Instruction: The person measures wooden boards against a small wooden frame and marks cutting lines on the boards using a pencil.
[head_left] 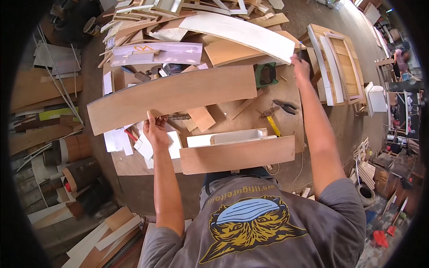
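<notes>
Head view: left hand (156,131) gripping 1 long, flat, brown wooden board (178,93).

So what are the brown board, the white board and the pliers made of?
The brown board looks like wood, maybe plywood: flat, smooth and tan, with a dull finish. The white board is probably wood too, painted or coated, since its face is evenly white. The pliers seem to be dark metal, with black handles, perhaps plastic or rubber.

Workbench (292,91) — partly hidden behind brown board (174,96), wood pile (147,22) cut off above, far person (402,62) blurred
</notes>
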The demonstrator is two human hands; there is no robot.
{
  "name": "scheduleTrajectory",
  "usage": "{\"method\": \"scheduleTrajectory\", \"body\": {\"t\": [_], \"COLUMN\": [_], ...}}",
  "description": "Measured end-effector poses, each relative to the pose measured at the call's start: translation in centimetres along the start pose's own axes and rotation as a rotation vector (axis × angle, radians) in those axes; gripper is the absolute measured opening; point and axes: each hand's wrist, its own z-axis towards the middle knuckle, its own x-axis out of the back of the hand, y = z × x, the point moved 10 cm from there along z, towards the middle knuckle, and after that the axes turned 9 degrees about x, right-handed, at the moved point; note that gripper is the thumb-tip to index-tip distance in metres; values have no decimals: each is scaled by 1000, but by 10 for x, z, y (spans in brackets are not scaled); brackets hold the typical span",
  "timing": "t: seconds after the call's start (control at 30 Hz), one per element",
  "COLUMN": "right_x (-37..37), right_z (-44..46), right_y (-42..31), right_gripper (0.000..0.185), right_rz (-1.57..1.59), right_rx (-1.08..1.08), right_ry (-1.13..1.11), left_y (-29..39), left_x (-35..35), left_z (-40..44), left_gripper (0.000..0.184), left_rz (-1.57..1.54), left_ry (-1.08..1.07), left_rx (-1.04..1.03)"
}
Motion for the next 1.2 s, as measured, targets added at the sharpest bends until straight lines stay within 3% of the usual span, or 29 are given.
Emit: {"method": "scheduleTrajectory", "body": {"t": [0.07, 0.17, 0.23, 0.3, 0.37, 0.4, 0.5, 0.53, 0.63, 0.67, 0.87, 1.0, 1.03, 1.1, 1.13, 1.2], "right_x": [-5, 2, -3, -2, 3, 14, 34, 45, 75, 82, 119, 141, 150, 168, 177, 195], "right_z": [-54, -101, -138, -164, -181, -186, -191, -192, -212, -218, -247, -267, -271, -276, -285, -291], "right_y": [-46, -73, -55, -53, -66, -77, -66, -68, -89, -88, -80, -68, -65, -55, -62, -45], "right_gripper": [43, 54, 55, 58, 62, 51, 42, 30, 25, 23, 22, 22, 22, 23, 27, 30], "right_rz": [-2, 58, 294, 428, 466, 631, 654, 604, 508, 497, 501, 607, 622, 660, 669, 598], "right_rx": [10, 241, -70, -183, -95, -29, 117, 201, 455, 451, 510, 391, 353, 278, 302, 230], "right_ry": [-204, -291, -438, -574, -693, -619, -615, -559, -542, -520, -335, -190, -164, -104, -42, 1], "left_y": [-10, -23, -31, -39, -45, -45, -41, -28, -35, -29, -25, 9, 20, 33, 27, 29], "left_x": [1, -8, -24, -36, -45, -48, -63, -85, -82, -85, -44, -4, 5, 35, 53, 83], "left_z": [-12, -37, -60, -81, -98, -107, -128, -142, -145, -147, -140, -142, -147, -157, -149, -149], "left_gripper": [25, 27, 26, 26, 25, 35, 63, 99, 124, 143, 124, 97, 77, 76, 74, 74], "left_rz": [5, -4, -33, -62, -107, -132, -218, -115, -350, -246, -425, -472, -517, -447, -480, -406], "left_ry": [-51, -72, -98, -107, -104, -94, -80, -140, -195, -234, -223, -183, -198, -18, -25, 44], "left_rx": [9, -2, -14, -7, -9, -6, 11, -26, 155, 110, 133, 43, 16, -40, 56, -8]}}
